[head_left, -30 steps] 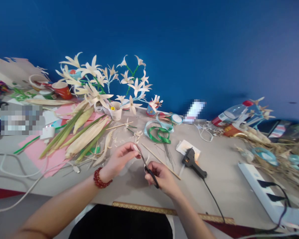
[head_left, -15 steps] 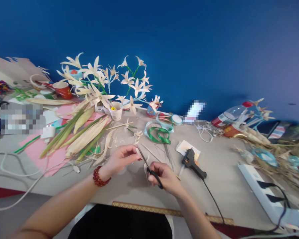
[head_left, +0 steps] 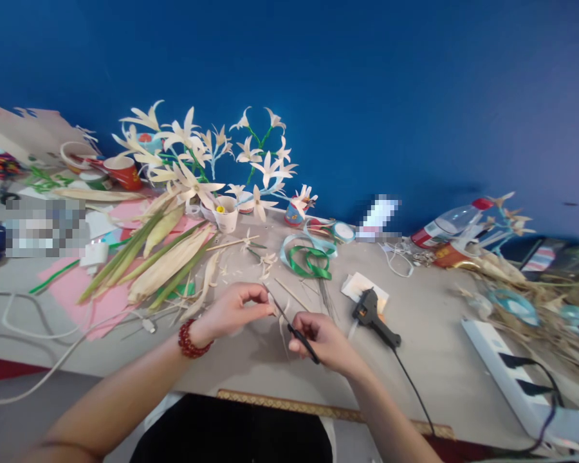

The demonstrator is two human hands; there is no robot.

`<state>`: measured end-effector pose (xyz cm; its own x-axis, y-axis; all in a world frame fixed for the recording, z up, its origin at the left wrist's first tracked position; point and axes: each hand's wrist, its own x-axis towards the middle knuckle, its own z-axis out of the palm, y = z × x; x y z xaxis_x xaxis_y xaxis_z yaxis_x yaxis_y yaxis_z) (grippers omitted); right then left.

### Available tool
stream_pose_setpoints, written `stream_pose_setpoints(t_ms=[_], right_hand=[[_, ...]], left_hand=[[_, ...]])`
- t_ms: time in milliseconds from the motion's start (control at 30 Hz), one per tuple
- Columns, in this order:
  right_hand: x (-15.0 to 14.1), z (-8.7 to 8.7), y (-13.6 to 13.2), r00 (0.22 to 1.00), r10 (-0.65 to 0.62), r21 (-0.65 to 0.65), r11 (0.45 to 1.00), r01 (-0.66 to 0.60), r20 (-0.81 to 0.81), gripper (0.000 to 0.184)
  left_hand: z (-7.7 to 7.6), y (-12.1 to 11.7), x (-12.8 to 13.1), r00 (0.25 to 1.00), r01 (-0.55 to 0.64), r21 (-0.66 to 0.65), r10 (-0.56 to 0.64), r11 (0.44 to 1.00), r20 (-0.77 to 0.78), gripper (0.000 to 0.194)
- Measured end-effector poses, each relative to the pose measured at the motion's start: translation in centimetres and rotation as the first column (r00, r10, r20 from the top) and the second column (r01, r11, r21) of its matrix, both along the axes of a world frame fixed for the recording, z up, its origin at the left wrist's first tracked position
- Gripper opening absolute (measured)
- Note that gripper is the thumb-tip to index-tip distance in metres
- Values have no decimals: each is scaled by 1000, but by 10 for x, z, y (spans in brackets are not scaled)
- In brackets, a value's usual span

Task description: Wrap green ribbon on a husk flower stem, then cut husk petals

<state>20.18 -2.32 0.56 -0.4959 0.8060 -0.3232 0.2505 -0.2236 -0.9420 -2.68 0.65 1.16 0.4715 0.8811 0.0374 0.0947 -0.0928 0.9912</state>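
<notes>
My right hand [head_left: 321, 341] is closed around the black handles of a pair of scissors [head_left: 303, 341], their blades pointing up and left past the fingertips of my left hand [head_left: 238, 312]. Thumb and fingers of that left hand are pinched together right beside the blades; whatever lies between them is too small to make out. A thin, pale curled strip [head_left: 284, 325], like corn husk, shows between the hands behind the scissors; which hand holds it, I cannot tell. A red bead bracelet [head_left: 193, 339] circles my left wrist.
Corn husks [head_left: 174, 267] lie on pink paper at left. Behind stand pale husk flowers [head_left: 188, 180] in cups. Green ribbon [head_left: 313, 260], wires and a black glue gun [head_left: 376, 318] with its cord are to the right, then a white power strip [head_left: 496, 370]. A wooden ruler [head_left: 294, 405] lies along the front edge.
The scissors and both hands have shifted only slightly; the left fingertips sit a little lower and further right along the blades. The whole view has moved a touch.
</notes>
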Motion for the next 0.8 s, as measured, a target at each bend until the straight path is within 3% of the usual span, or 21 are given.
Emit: stream_pose_setpoints(t_ms=[333,667,800], right_hand=[[-1,-7,-2,999,11,-35,999,-13,-36,48],[0,-10,0,1000,1,17,1000,-1,-1,50],[9,-6,2,995,-40,79,996,33,86,50]], left_hand=[[0,-1,0,1000,9,-22,-8,1000,18,15],[1,0,-1,997,40,-26,-38,999,73,15],[5,1,-2,989,92,-43,-86,995,116,16]])
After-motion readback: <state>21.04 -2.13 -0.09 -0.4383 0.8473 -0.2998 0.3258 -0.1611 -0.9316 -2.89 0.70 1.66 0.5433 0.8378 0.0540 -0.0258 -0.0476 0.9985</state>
